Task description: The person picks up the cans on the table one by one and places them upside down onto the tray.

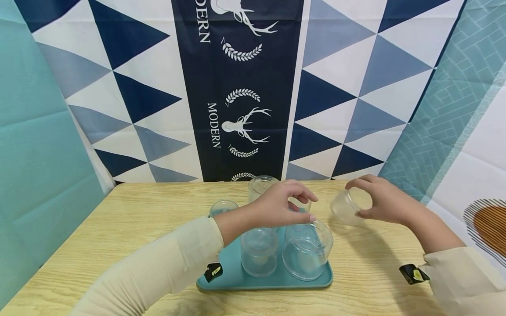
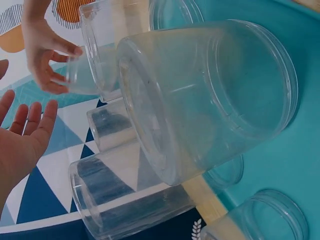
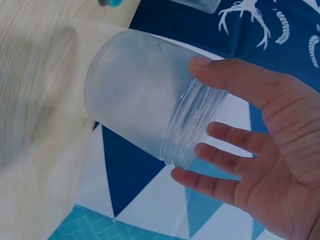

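Observation:
My right hand (image 1: 381, 202) holds a clear plastic jar (image 3: 132, 95) by its threaded neck, thumb on one side and fingertips on the other. The jar is tilted over the wood-grain table, right of the teal tray (image 1: 230, 268). Above the tray hovers my left hand (image 1: 281, 206), fingers loosely bent and nothing in them. Below it stand a wide clear jar (image 1: 307, 256) at the tray's front right and a narrower jar (image 1: 259, 256) beside that. A tall jar (image 1: 261, 183) stands behind, partly hidden by the left hand. A small jar (image 1: 223, 206) shows at the left, partly covered by my forearm.
The table (image 1: 158, 197) ends at a wall cloth (image 1: 241, 87) with triangles and deer heads. Teal cloth (image 1: 47, 153) hangs at the left, and a patterned cloth (image 1: 454, 109) borders the right side.

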Tool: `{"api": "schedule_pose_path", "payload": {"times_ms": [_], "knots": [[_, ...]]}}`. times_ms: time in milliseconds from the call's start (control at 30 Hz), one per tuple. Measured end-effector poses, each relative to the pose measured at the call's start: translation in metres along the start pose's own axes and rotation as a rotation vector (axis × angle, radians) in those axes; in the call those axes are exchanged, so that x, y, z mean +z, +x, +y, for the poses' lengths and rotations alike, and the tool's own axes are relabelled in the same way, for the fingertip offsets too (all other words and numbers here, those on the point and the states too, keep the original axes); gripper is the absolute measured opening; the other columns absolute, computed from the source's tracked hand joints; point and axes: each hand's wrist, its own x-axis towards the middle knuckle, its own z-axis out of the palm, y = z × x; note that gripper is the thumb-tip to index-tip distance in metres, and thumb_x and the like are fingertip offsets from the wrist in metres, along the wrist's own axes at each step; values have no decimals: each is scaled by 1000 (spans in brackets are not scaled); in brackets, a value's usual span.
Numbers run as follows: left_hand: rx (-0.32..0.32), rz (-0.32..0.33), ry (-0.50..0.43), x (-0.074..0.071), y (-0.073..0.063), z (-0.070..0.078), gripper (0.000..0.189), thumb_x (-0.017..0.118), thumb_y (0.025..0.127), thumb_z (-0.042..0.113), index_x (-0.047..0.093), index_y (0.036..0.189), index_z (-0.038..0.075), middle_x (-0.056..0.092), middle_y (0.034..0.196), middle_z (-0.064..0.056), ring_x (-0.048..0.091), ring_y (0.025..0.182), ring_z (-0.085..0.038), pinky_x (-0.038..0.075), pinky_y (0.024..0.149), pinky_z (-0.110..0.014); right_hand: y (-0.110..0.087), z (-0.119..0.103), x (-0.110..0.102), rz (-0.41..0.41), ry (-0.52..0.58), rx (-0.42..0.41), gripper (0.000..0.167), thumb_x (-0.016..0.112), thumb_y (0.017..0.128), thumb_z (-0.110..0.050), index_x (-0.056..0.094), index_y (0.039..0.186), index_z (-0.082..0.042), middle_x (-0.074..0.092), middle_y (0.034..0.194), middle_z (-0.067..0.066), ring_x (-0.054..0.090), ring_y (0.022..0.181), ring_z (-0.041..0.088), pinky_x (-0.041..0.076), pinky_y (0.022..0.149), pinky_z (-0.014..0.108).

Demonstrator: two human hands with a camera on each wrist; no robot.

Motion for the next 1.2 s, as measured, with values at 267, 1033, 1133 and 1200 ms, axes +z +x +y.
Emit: {"api": "schedule_pose_path", "payload": {"times_ms": [267, 1033, 1133, 1200], "knots": [[-71, 55, -97, -2, -2, -5, 39, 79, 83, 14, 66, 119, 7, 60, 116, 2, 59, 104, -10, 53, 80, -18, -6, -13, -11, 168, -43, -135, 66, 92, 58, -9, 62, 116, -13, 59, 114, 16, 56, 101, 38, 51, 76, 55], [-184, 146, -573, -9, -8, -6, 31, 60, 94, -1, 59, 125, -5, 62, 122, -12, 63, 105, -23, 57, 83, -39, -16, -57, -50, 307, -97, -340, 62, 50, 88, -64, 59, 124, -14, 57, 119, 15, 55, 102, 34, 53, 70, 50], [-207, 154, -654, -11, -10, -6, 34, 61, 94, 1, 57, 128, -3, 60, 124, -10, 61, 111, -26, 57, 83, -42, -16, -68, -53, 344, -111, -366, 63, 43, 90, -64, 59, 123, -13, 56, 120, 17, 55, 103, 35, 53, 70, 49], [-207, 154, -695, -12, -11, -6, 36, 62, 94, 4, 56, 129, -1, 58, 126, -10, 58, 114, -26, 57, 83, -43, -15, -75, -55, 372, -124, -383, 62, 41, 92, -64, 59, 123, -13, 56, 121, 18, 54, 105, 35, 51, 71, 47]]}}
